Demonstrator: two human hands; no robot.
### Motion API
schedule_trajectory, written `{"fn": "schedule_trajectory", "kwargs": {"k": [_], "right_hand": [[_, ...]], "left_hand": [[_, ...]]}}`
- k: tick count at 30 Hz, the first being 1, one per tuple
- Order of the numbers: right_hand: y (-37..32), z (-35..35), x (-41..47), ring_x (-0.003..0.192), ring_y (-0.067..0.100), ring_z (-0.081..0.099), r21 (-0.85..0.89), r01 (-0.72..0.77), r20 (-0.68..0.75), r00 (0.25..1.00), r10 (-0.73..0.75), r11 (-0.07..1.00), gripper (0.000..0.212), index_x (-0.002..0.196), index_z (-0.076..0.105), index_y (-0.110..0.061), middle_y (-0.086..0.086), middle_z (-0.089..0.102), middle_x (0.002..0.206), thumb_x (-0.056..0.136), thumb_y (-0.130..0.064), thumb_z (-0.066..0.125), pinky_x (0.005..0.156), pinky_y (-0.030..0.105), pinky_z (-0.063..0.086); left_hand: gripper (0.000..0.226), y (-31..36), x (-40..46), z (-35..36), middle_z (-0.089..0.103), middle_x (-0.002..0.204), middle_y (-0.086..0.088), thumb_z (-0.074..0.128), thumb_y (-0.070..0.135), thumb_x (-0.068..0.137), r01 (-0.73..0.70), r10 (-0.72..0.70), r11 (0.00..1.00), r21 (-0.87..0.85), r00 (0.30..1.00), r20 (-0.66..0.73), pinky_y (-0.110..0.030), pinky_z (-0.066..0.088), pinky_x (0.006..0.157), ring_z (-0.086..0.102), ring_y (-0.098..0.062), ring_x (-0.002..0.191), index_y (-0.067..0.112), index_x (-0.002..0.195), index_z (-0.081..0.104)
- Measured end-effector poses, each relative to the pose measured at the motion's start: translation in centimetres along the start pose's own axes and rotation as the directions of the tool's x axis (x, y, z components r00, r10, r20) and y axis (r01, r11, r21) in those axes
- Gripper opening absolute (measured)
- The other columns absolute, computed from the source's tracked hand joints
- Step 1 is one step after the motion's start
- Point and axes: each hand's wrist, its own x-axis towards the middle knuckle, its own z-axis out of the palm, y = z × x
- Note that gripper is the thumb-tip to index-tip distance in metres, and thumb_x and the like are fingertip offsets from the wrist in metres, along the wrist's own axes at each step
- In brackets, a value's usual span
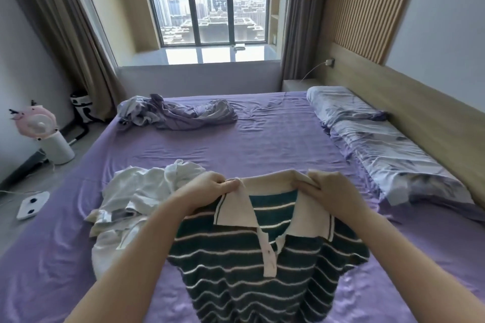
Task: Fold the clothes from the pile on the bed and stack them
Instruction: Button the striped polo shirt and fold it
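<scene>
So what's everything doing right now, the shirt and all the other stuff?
Striped polo shirt: unfolded, held up by its collar.
Left hand: pinching the collar.
Right hand: pinching the collar.
White clothes: crumpled, unfolded.
Purple-grey clothes: crumpled heap.
Curtains: drawn open.

Your left hand (210,187) and right hand (332,187), forearms extended, each pinch with curled fingers (228,184), knuckles raised.

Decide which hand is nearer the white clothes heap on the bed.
Left. The left hand pinches the striped shirt's collar right beside the white clothes heap; the right hand grips the collar's far side.
</scene>
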Motion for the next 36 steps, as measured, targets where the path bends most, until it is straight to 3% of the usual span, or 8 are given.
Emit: {"fn": "schedule_trajectory", "kwargs": {"k": [3, 7, 11, 18, 21, 28, 33, 36], "right_hand": [[2.7, 4.7, 0.5, 0.054, 0.014, 0.054, 0.036, -0.078, 0.154, 0.986, 0.071, 0.996, 0.046, 0.065, 0.05, -0.02, -0.006, 0.056, 0.059, 0.084, -0.062, 0.043, 0.058, 0.033, 0.049], [7.4, 13.0, 0.4, 0.059, 0.013, 0.051, -0.039, -0.167, 0.398, 0.902, 0.169, 0.985, 0.044, 0.062, 0.034, -0.028, -0.01, 0.047, 0.058, 0.086, -0.064, 0.042, 0.057, 0.029, 0.037], [11.9, 20.0, 1.2, 0.061, 0.016, 0.051, -0.033, -0.283, 0.513, 0.818, 0.259, 0.959, 0.048, 0.065, 0.032, -0.025, -0.008, 0.052, 0.063, 0.086, -0.067, 0.04, 0.053, 0.03, 0.033], [16.6, 27.8, 5.8, 0.056, 0.016, 0.044, -0.04, -0.233, 0.552, 0.805, 0.216, 0.972, 0.046, 0.063, 0.023, -0.027, -0.01, 0.044, 0.057, 0.089, -0.063, 0.037, 0.045, 0.025, 0.025], [17.9, 30.0, 8.0, 0.055, 0.016, 0.043, -0.082, -0.22, 0.53, 0.816, 0.23, 0.972, 0.041, 0.067, 0.026, -0.027, -0.011, 0.044, 0.061, 0.092, -0.058, 0.034, 0.043, 0.025, 0.023], [20.6, 36.5, 11.6, 0.066, 0.02, 0.05, -0.177, -0.319, 0.551, 0.752, 0.362, 0.931, 0.042, 0.077, 0.037, -0.02, -0.005, 0.053, 0.073, 0.093, -0.058, 0.033, 0.053, 0.032, 0.035], [23.4, 40.4, 9.9, 0.08, 0.01, 0.057, 0.068, -0.511, 0.753, 0.59, 0.292, 0.857, 0.031, 0.098, 0.05, -0.027, -0.01, 0.061, 0.09, 0.087, -0.057, 0.051, 0.07, 0.031, 0.048], [25.0, 40.5, 8.0, 0.082, -0.004, 0.057, 0.153, -0.57, 0.736, 0.611, 0.291, 0.807, 0.024, 0.096, 0.051, -0.041, -0.021, 0.063, 0.088, 0.081, -0.059, 0.057, 0.069, 0.022, 0.048]], "left_hand": [[0.043, -2.7, 3.6, 4.1, 0.067, 0.077, 0.009, 0.049, 0.059, 0.088, 0.055, -0.056, 0.998, 0.019, 0.997, 0.056, -0.027, 0.049, 0.072, 0.062, -0.01, 0.076, 0.022, 0.082, 0.069], [0.045, -7.3, 8.5, 10.6, 0.047, 0.058, 0.008, 0.048, 0.051, 0.093, 0.142, -0.145, 0.988, 0.066, 0.988, 0.044, -0.025, 0.03, 0.051, 0.043, -0.009, 0.055, 0.021, 0.059, 0.047], [0.046, -11.6, 13.2, 15.1, 0.047, 0.06, 0.007, 0.046, 0.054, 0.093, 0.27, -0.274, 0.958, 0.093, 0.961, 0.037, -0.031, 0.028, 0.057, 0.044, -0.012, 0.06, 0.02, 0.061, 0.042], [0.04, -15.9, 20.5, 18.3, 0.057, 0.071, 0.004, 0.044, 0.051, 0.094, 0.38, -0.381, 0.922, 0.077, 0.925, -0.005, -0.031, 0.037, 0.062, 0.052, -0.014, 0.068, 0.018, 0.072, 0.051], [0.039, -16.8, 23.7, 18.7, 0.055, 0.068, 0.007, 0.043, 0.05, 0.094, 0.39, -0.389, 0.919, 0.061, 0.921, -0.034, -0.028, 0.034, 0.055, 0.051, -0.012, 0.065, 0.023, 0.068, 0.049], [0.037, -19.4, 32.1, 21.5, 0.056, 0.071, 0.009, 0.042, 0.047, 0.095, 0.417, -0.412, 0.884, 0.21, 0.909, -0.066, -0.028, 0.031, 0.05, 0.053, -0.014, 0.071, 0.025, 0.066, 0.05], [0.029, -23.3, 34.1, 24.4, 0.065, 0.089, 0.002, 0.043, 0.043, 0.094, 0.434, -0.443, 0.875, 0.214, 0.897, -0.008, -0.031, 0.041, 0.061, 0.059, -0.019, 0.084, 0.021, 0.079, 0.054], [0.032, -24.0, 33.8, 24.8, 0.062, 0.077, 0.012, 0.043, 0.05, 0.09, 0.363, -0.342, 0.916, 0.171, 0.929, -0.138, -0.027, 0.036, 0.055, 0.058, -0.012, 0.079, 0.026, 0.077, 0.059]]}}
